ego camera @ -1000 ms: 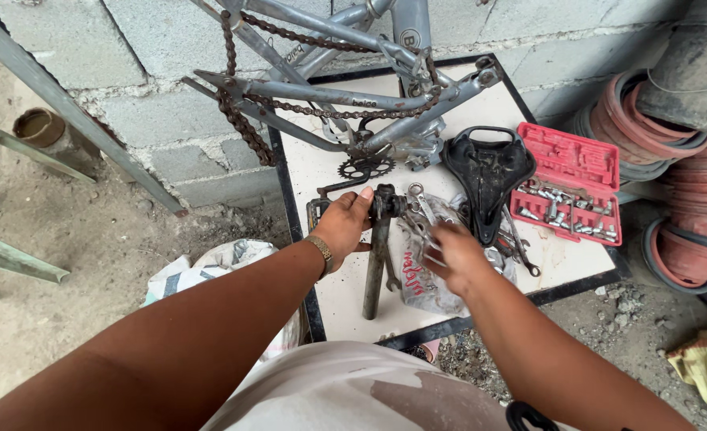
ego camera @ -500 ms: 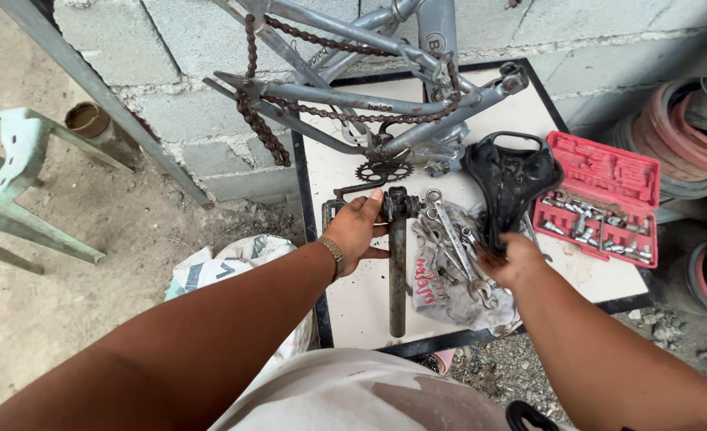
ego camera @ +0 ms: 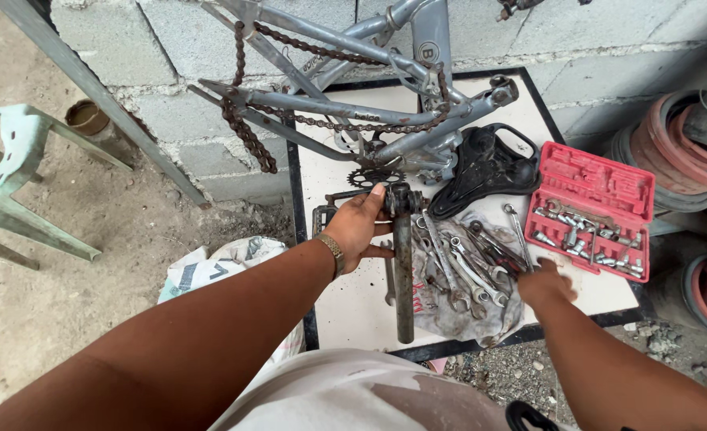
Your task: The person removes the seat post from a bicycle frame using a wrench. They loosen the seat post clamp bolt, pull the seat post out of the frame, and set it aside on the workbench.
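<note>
Rusty steel crank arm (ego camera: 403, 271) at frame centre is gripped by the left hand (ego camera: 359, 227); the right hand (ego camera: 545, 283), fingers curled, touches the grey wrenches (ego camera: 469, 267).

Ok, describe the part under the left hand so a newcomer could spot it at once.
Start at the white table against the block wall. Below the grey bike frame, the left hand rests on a rusty crank arm lying lengthwise, darker, thicker and longer than the shiny wrenches piled beside it.
</note>
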